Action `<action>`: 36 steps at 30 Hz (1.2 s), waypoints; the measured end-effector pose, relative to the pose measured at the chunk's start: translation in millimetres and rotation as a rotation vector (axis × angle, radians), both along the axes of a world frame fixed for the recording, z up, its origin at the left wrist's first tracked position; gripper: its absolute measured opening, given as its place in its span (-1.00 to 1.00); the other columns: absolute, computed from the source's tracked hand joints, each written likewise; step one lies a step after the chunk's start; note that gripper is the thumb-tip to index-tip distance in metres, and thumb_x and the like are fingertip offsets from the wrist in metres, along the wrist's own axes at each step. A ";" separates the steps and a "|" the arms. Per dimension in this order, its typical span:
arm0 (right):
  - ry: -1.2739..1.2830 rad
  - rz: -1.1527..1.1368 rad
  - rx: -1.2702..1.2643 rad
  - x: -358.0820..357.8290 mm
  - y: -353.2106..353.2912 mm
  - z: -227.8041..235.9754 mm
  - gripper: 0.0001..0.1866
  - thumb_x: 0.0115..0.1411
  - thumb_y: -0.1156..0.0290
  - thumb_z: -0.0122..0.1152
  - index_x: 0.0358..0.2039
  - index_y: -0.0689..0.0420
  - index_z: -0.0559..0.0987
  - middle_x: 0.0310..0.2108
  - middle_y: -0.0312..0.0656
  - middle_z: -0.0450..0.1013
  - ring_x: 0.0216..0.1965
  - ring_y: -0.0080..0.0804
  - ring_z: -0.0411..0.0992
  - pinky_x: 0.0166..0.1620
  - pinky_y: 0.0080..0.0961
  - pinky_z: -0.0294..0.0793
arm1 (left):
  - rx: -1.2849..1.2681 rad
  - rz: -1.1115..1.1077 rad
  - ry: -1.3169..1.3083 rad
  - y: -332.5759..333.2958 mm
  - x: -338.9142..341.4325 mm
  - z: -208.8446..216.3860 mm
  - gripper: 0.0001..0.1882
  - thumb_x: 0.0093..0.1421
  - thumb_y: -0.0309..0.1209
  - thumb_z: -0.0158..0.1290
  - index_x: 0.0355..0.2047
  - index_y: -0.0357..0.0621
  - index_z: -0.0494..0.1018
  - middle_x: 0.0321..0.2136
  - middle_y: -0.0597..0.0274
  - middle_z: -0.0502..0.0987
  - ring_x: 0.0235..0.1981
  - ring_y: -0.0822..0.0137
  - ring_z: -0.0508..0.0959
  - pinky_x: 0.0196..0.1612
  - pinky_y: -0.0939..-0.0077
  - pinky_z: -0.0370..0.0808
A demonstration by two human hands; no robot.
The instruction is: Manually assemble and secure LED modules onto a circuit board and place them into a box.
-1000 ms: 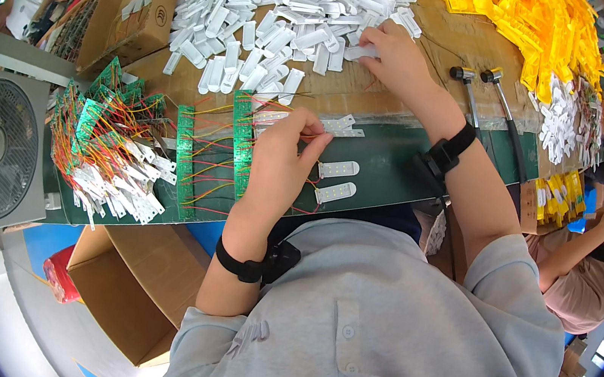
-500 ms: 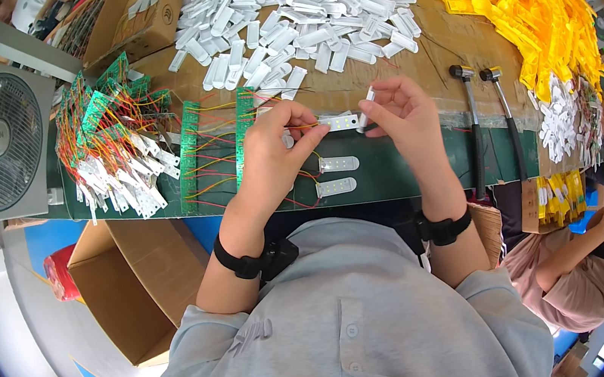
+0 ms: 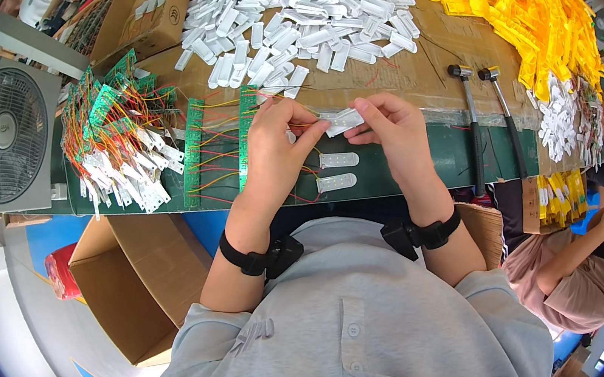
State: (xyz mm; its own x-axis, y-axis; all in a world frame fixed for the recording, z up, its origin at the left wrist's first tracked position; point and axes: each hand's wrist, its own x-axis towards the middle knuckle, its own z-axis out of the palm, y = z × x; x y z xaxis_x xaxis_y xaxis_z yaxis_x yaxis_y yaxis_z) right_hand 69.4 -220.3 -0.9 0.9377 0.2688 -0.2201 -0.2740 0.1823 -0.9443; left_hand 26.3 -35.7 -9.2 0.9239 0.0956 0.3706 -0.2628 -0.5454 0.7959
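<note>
While the right hand (image 3: 398, 139) pinches the right end of a small white strip (image 3: 341, 122) between thumb and fingers, the left hand (image 3: 275, 147) grips narrowly at its left end, where thin wires come in; the fingers hide whether a cover is fully seated there. The strip is held just above the tabletop (image 3: 397, 163). Best to steady it with the left, press evenly along its length with the right, and keep the wires slack. Just nearer the body lie two white light pieces (image 3: 339, 161), and leftward two upright green boards (image 3: 191, 153), whose loose wires could snag the left wrist. Beyond the fingers spreads a heap of white covers (image 3: 302, 17); two hammers (image 3: 473, 108) lie rightward, a wired bundle (image 3: 121, 142) at far left, apart from the hands.
</note>
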 end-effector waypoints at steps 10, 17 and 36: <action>-0.242 -0.202 -0.126 -7.8 7.6 -16.5 -0.86 0.23 0.46 0.29 -0.32 0.29 0.63 -0.42 -0.22 0.56 -0.41 -0.55 0.55 -0.35 -0.64 0.59 | -0.148 0.012 0.029 -3.6 -1.3 3.5 -0.81 -0.01 -0.53 0.32 -0.51 -0.27 0.48 -0.57 0.12 0.51 -0.50 0.19 0.49 -0.41 0.37 0.41; -0.274 -0.019 -0.046 -10.4 6.3 -12.4 -0.85 0.24 0.47 0.27 -0.25 0.29 0.62 -0.39 -0.25 0.55 -0.39 -0.60 0.51 -0.35 -0.63 0.54 | 0.003 0.049 0.014 0.8 -0.2 -2.2 -0.82 0.07 -0.50 0.30 -0.47 -0.30 0.49 -0.54 0.19 0.56 -0.52 0.41 0.49 -0.39 0.51 0.44; -0.168 -0.144 -0.054 -18.5 27.9 -15.0 -0.83 0.20 0.54 0.28 -0.20 0.29 0.59 -0.40 -0.21 0.56 -0.51 -0.65 0.44 -0.46 -0.72 0.39 | 0.200 0.020 -0.049 13.2 -0.5 -2.4 -0.88 0.05 -0.50 0.27 -0.47 -0.24 0.52 -0.22 0.12 0.53 -0.19 0.15 0.49 -0.11 0.30 0.41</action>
